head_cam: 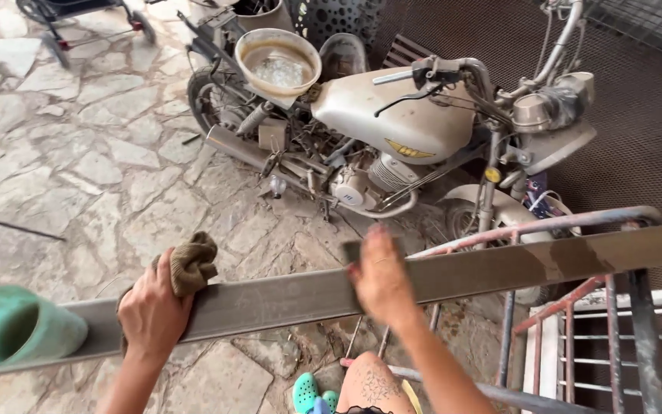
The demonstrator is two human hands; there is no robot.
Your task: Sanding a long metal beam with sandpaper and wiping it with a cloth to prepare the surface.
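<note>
Outdoors, stone paving. Long grey metal beam (285,297) runs level across the view, over a red-painted metal frame (568,222). Left hand (153,310) rests on the beam, fingers closed around a brown cloth (191,264). Right hand (381,276), blurred, lies flat on the beam, fingers open. Dusty motorcycle (392,123) stands beyond. Green plastic piece (13,326) at far left.

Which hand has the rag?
The left hand: it presses a brown rag against the long metal beam. The right hand, blurred, lies on the beam further along, with no rag visible.
</note>
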